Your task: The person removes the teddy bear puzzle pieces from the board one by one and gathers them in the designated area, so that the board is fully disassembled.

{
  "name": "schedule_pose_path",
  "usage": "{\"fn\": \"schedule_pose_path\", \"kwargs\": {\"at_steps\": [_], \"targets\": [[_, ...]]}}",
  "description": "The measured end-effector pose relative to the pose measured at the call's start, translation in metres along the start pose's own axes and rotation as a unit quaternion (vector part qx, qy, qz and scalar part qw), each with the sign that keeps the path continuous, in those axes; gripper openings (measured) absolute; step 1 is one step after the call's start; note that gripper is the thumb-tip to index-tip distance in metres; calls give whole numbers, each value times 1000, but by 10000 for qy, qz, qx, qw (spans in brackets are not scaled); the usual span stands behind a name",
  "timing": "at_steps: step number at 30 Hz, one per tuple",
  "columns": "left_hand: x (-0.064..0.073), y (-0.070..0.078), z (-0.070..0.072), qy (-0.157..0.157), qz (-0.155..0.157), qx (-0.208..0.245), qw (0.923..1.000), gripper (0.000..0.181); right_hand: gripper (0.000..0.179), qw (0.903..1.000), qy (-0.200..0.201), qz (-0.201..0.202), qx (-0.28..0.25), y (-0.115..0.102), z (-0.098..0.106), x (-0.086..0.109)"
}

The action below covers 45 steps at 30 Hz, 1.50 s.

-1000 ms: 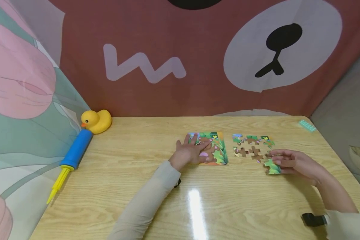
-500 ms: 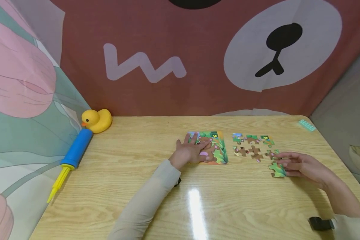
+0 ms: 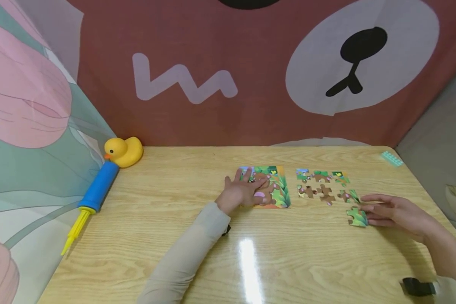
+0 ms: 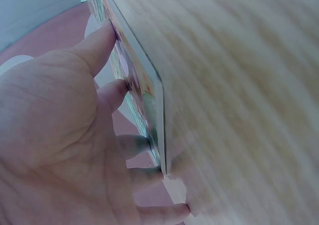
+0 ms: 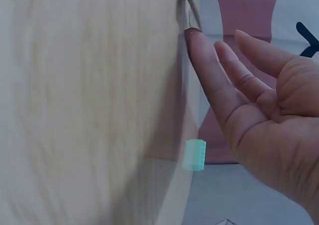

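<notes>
My left hand [image 3: 237,195] lies with spread fingers on a square board [image 3: 280,192] printed with a brown bear and green leaves. Up close in the left wrist view, several fingertips touch the board [image 4: 134,55], and one reaches the tabletop beyond its corner. At the right, the fingers of my right hand [image 3: 400,215] touch a green jigsaw piece [image 3: 357,217]. The right wrist view has one extended finger against the edge of a piece [image 5: 193,13], with the other fingers raised. Several more jigsaw pieces [image 3: 325,195] lie apart in two rows between board and hand.
A mint-green toy brick [image 3: 392,158] lies by the far right corner of the wooden table [image 3: 175,236]. At the far left are a yellow rubber duck [image 3: 127,153] and a blue and yellow hand pump [image 3: 99,185]. A patterned curtain [image 3: 182,122] hangs behind.
My right hand has moved to the right and slightly nearer, and the green jigsaw piece has shifted with it, away from the other pieces. The left hand has stayed on the board.
</notes>
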State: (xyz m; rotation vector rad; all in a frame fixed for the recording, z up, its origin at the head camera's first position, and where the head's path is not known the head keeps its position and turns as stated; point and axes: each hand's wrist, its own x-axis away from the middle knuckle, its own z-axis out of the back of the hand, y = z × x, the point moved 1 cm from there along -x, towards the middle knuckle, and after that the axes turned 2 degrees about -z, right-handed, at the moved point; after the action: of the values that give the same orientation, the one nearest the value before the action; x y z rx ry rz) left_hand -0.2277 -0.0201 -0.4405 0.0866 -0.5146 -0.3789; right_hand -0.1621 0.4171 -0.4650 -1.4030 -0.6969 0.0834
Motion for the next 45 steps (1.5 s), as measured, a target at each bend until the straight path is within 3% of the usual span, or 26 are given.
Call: {"fn": "schedule_pose_path", "kwargs": {"at_steps": [3, 8, 11, 15, 18, 22, 30, 36, 45], "targets": [[2, -1, 1, 9, 11, 50, 10000, 69, 41, 9997, -109, 217, -73, -3, 4, 2], [3, -1, 2, 2, -15, 92, 10000, 69, 36, 9981, 294, 233, 483, -17, -1, -4], [3, -1, 2, 37, -8, 53, 10000, 70, 30, 9937, 559, 196, 954, -30, -12, -16], [2, -2, 2, 165, -11, -78, 9998, 71, 46, 9871, 677, 172, 1441, -51, -36, -40], [1, -3, 2, 240, 25, -203, 9995, 71, 57, 9841, 557, 114, 1684, -67, -58, -62], [0, -5, 1, 296, 68, -253, 9992, 72, 56, 9843, 246, 52, 1746, -83, -88, -94], [0, -6, 2, 174, -18, -134, 9998, 73, 48, 9824, -446, 17, 1815, -91, -138, -147], [8, -16, 9, 46, 148, 94, 9998, 74, 48, 9804, -628, -27, 1865, -90, -158, -160], [12, -37, 7, -144, 89, 390, 9991, 77, 43, 9815, -416, -18, 1869, -87, -163, -165]]}}
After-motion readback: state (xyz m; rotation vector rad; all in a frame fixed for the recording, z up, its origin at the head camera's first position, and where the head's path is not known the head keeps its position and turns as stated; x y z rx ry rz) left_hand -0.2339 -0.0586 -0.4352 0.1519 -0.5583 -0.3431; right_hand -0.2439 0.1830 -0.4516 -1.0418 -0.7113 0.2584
